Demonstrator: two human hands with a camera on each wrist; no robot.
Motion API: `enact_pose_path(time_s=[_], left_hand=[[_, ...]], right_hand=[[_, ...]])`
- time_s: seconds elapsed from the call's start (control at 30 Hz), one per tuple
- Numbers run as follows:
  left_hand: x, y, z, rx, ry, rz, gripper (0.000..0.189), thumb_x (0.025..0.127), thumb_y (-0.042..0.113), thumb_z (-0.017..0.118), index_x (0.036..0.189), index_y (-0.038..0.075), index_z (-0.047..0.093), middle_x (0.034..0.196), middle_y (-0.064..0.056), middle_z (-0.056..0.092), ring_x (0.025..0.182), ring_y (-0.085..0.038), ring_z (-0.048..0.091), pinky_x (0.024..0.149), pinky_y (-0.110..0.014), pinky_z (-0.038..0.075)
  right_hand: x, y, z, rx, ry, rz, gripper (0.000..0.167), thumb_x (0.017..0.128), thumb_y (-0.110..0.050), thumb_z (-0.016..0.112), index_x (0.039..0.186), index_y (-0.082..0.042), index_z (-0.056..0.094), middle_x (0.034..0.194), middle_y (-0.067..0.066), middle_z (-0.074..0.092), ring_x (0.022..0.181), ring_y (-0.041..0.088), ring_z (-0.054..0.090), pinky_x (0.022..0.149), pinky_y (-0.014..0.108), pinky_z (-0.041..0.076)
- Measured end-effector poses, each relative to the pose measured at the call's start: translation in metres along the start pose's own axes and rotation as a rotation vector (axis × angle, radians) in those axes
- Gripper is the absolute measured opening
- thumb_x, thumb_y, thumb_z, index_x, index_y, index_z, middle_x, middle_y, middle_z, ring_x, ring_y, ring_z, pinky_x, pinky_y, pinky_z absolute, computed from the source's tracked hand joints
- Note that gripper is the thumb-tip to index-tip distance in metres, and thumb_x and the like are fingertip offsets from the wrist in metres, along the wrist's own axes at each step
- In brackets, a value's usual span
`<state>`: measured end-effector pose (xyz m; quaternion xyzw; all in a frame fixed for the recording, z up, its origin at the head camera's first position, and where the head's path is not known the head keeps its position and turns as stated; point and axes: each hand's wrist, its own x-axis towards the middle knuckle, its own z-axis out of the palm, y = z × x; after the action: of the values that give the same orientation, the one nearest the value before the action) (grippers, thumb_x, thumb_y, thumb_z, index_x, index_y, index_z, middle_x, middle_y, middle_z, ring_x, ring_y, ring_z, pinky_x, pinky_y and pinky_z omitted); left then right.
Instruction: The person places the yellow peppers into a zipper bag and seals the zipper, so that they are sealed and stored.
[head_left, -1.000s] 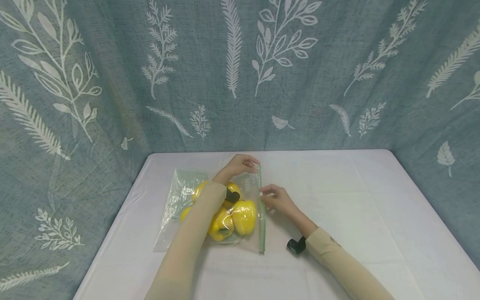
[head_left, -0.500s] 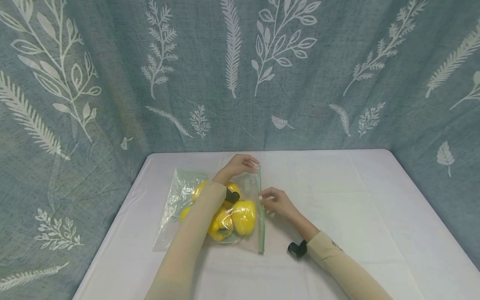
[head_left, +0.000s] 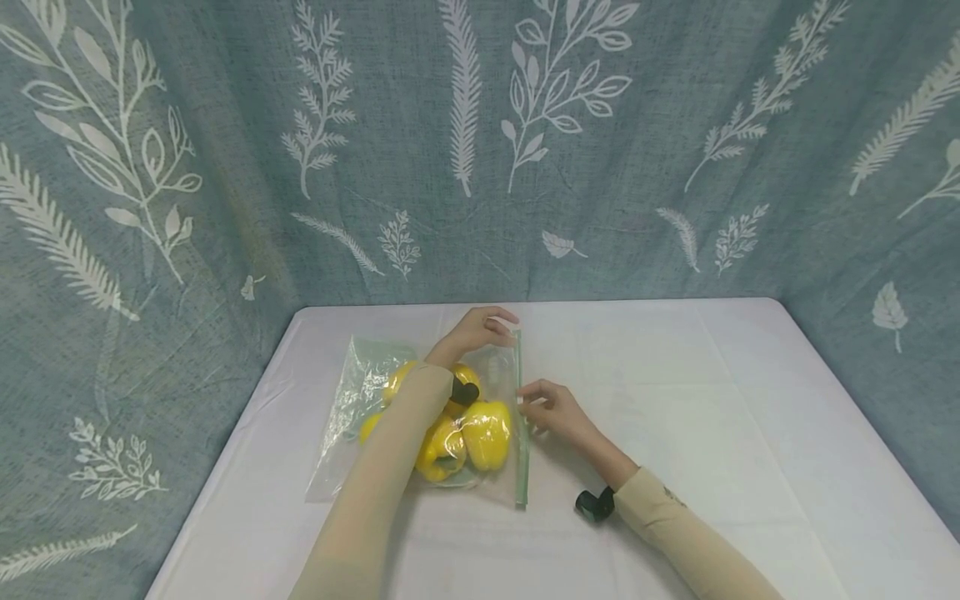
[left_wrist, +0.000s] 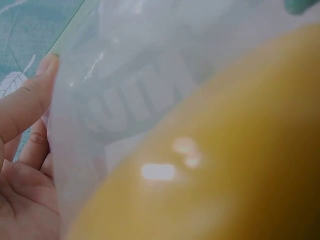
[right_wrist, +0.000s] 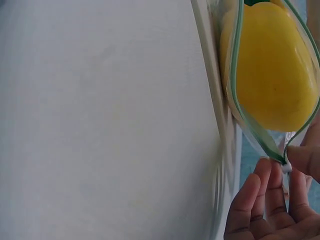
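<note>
A clear zip bag [head_left: 337, 458] with a green zip edge [head_left: 522, 475] lies flat on the table. Several yellow bell peppers [head_left: 487, 435] show through its plastic. My left hand [head_left: 478, 329] reaches over the bag and pinches the far corner of the zip edge; in the left wrist view its thumb [left_wrist: 45, 70] lies along the plastic. Midway down the zip, my right hand [head_left: 558, 412] pinches a small whitish slider [right_wrist: 286, 168] between thumb and fingers. In the right wrist view the bag's mouth gapes on the camera's side of the slider, with a pepper inside.
The white-covered table [head_left: 675, 400] ends at a blue-green curtain [head_left: 420, 150] with white leaf prints, which hangs behind and along both sides. A black wrist camera [head_left: 595, 504] sits on my right wrist, another [head_left: 465, 392] on the left.
My right hand has slid a little way along the zip edge toward the near side. The left hand keeps its place at the far corner, and the peppers stay where they lie.
</note>
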<state>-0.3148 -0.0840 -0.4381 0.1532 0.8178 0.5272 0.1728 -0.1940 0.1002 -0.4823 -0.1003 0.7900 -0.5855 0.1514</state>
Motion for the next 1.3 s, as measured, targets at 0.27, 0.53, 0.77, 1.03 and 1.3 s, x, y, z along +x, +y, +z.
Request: enact_pose_path(time_s=[0.27,0.53,0.77,1.03,1.3], left_hand=[[0.0,0.001,0.0,-0.001,-0.011,-0.008,0.039,0.081,0.006,0.07,0.118,0.004,0.06,0.096,-0.014,0.068,0.091,-0.021,0.064,0.086,-0.035,0.048],[0.001,-0.001,-0.001,0.013,0.002,0.001,0.037,0.08,0.004,0.07,0.116,0.004,0.061,0.094,-0.014,0.069,0.088,-0.02,0.065,0.083,-0.033,0.049],[0.003,-0.001,-0.002,0.03,0.001,-0.002,0.037,0.08,0.005,0.07,0.116,0.005,0.061,0.091,-0.011,0.069,0.086,-0.018,0.065,0.084,-0.033,0.049],[0.004,0.001,-0.003,0.028,-0.007,0.016,0.037,0.08,0.003,0.07,0.116,0.003,0.06,0.09,-0.013,0.069,0.084,-0.018,0.065,0.084,-0.033,0.049],[0.003,0.003,-0.002,0.036,0.001,0.021,0.038,0.079,0.0,0.069,0.117,0.002,0.06,0.09,-0.014,0.068,0.08,-0.015,0.064,0.079,-0.031,0.051]], right_hand=[[-0.02,-0.027,0.001,-0.004,-0.015,-0.039,0.028,0.089,-0.005,0.056,0.113,0.008,0.055,0.103,0.023,0.059,0.074,0.038,0.062,0.062,0.044,0.052],[-0.01,-0.005,0.004,-0.008,-0.024,-0.058,0.026,0.088,-0.007,0.06,0.109,0.007,0.058,0.099,0.022,0.062,0.069,0.035,0.062,0.056,0.039,0.051],[-0.007,0.006,0.007,-0.023,-0.013,-0.058,0.027,0.087,-0.017,0.063,0.107,0.002,0.061,0.099,0.017,0.063,0.065,0.02,0.062,0.053,0.031,0.05],[-0.008,0.007,0.008,-0.013,-0.005,-0.037,0.026,0.085,-0.018,0.066,0.105,0.0,0.062,0.099,0.016,0.065,0.063,0.02,0.062,0.052,0.03,0.05],[-0.018,-0.007,0.007,-0.001,-0.037,-0.07,0.024,0.087,-0.009,0.063,0.105,0.006,0.061,0.097,0.022,0.064,0.069,0.036,0.062,0.056,0.04,0.052]])
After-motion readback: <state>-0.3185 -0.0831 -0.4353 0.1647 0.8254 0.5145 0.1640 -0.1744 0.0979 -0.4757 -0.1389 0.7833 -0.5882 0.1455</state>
